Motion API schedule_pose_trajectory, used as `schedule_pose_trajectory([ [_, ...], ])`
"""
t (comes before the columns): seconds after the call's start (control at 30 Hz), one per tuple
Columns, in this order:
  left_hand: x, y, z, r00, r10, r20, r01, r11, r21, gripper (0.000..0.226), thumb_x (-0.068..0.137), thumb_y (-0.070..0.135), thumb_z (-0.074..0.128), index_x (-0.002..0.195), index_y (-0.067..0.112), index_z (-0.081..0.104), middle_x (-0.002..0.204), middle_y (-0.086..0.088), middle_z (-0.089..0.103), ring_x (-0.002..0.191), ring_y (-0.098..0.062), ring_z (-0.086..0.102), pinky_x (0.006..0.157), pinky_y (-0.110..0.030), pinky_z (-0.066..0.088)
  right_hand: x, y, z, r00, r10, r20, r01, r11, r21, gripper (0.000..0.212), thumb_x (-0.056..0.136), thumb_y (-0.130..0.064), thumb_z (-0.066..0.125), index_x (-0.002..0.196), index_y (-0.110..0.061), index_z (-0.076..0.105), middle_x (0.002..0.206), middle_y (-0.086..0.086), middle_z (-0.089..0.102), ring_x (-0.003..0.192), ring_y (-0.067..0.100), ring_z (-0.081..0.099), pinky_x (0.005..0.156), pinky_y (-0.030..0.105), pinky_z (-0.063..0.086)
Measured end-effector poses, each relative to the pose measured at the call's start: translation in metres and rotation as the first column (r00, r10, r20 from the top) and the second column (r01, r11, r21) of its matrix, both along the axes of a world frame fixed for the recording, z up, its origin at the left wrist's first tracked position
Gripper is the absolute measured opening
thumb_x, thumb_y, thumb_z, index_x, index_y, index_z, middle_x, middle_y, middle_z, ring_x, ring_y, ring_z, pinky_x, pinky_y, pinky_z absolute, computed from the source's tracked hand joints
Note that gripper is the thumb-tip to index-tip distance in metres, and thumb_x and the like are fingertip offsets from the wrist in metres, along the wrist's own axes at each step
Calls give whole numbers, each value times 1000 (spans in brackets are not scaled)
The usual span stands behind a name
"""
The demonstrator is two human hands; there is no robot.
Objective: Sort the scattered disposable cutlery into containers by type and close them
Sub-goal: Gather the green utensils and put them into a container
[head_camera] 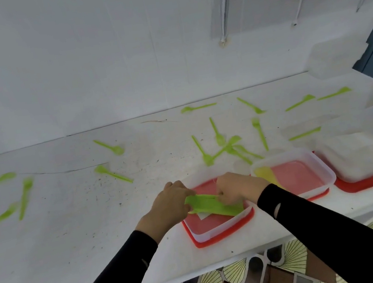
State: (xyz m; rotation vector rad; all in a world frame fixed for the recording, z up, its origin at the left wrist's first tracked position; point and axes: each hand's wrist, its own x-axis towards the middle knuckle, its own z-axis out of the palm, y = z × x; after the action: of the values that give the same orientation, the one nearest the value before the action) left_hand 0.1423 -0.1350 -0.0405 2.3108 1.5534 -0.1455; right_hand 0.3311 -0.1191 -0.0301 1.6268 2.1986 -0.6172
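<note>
- White tabletop (70,222), scuffed and speckled, fills the middle of the frame; a plain white wall (68,62) rises behind it, and fan-patterned floor tiles (228,282) show along the bottom edge.
- Three clear rectangular plastic containers stand open in a row at centre right, each on a red lid.
- The left-hand clear container (220,230) sits on its red lid (212,242). Above it hangs a flat bundle of lime-green plastic cutlery (213,204), tilted, its right end low by the container's front right corner. A small white scrap shows just under the bundle.
- The left hand (173,202) has its fingers curled round the bundle's left end; the right hand (235,190) pinches the bundle near its middle. Both arms wear black sleeves (128,274).
- The middle clear container (312,190) holds a yellowish-green piece against its left wall; its type is too blurred to tell.
- The right-hand clear container (362,168) looks whitish inside; I cannot tell what it holds.
- Scattered lime-green forks and spoons (256,122) lie across the tabletop: a crossed cluster just behind the containers, singles towards the far edge, and several at the left of the frame.
- A blurred translucent tub (336,57) stands at the upper right.
</note>
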Motion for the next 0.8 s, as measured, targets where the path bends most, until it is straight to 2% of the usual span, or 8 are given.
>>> schedule_pose_trajectory([
  [0.1, -2, 1, 0, 1000, -6, 25, 6, 1000, -9, 46, 91, 23, 61, 136, 31, 53, 131, 2, 50, 118, -20, 42, 99, -35, 42, -1, -6, 6, 1000, 24, 19, -23, 999, -32, 36, 80, -41, 76, 75, -10, 59, 67, 0, 52, 63, 20, 53, 53, 26, 36],
  [0.23, -1, 3, -2, 999, -25, 31, 26, 999, -29, 49, 91, 24, 61, 138, 30, 51, 135, 2, 47, 122, -21, 41, 101, -34, 38, -9, -13, 2, 993, 64, 95, -69, 996, 54, 49, 77, -40, 80, 107, -3, 65, 107, 11, 66, 95, 29, 66, 68, 29, 42],
  [0.37, 0, 9, 3, 999, -42, -28, 41, 999, -13, 45, 90, 29, 60, 134, 35, 54, 133, 5, 49, 124, -17, 44, 100, -34, 30, -7, -12, 3, 997, 29, 72, -34, 997, 72, 52, 81, -38, 77, 115, 0, 62, 117, 15, 62, 102, 31, 65, 71, 30, 42],
  [0.43, 0, 13, 8, 998, -50, -23, 50, 999, -10, 43, 89, 29, 62, 131, 36, 57, 130, 6, 51, 121, -15, 47, 99, -33, 33, -5, -13, 1, 997, 51, 60, -54, 997, 60, 54, 82, -39, 76, 117, -1, 60, 118, 14, 60, 103, 31, 64, 72, 30, 41],
  [0.53, 5, 22, 14, 988, 2, 157, 0, 1000, -15, 37, 88, 29, 66, 123, 35, 63, 122, 9, 52, 102, -8, 49, 90, -29, 45, 3, -8, -4, 995, 99, 34, -100, 995, 28, 54, 76, -47, 78, 108, -7, 62, 110, 9, 61, 96, 28, 64, 71, 30, 44],
  [0.63, 20, 36, 22, 951, 32, 306, -57, 996, 74, 21, 90, 36, 64, 111, 37, 67, 110, 15, 56, 81, -3, 55, 83, -29, 50, 14, 3, 1, 987, 160, -18, -160, 987, 28, 46, 76, -52, 75, 83, -13, 53, 84, 3, 55, 80, 22, 57, 65, 31, 43],
  [0.7, 38, 51, 27, 922, 46, 385, -94, 990, 107, 15, 92, 36, 62, 104, 34, 70, 104, 16, 60, 75, -3, 59, 83, -33, 52, 26, 14, 11, 977, 151, -150, -142, 987, 73, 44, 84, -46, 69, 71, -11, 47, 70, 2, 48, 67, 21, 50, 60, 31, 39],
  [0.8, 73, 74, 31, 895, 59, 442, -119, 987, 110, 14, 93, 29, 61, 101, 29, 73, 97, 13, 63, 76, -7, 62, 83, -33, 51, 59, 35, 27, 898, 87, -431, 1, 980, 201, 33, 89, -36, 62, 80, -5, 65, 77, 9, 65, 71, 26, 60, 68, 39, 50],
])
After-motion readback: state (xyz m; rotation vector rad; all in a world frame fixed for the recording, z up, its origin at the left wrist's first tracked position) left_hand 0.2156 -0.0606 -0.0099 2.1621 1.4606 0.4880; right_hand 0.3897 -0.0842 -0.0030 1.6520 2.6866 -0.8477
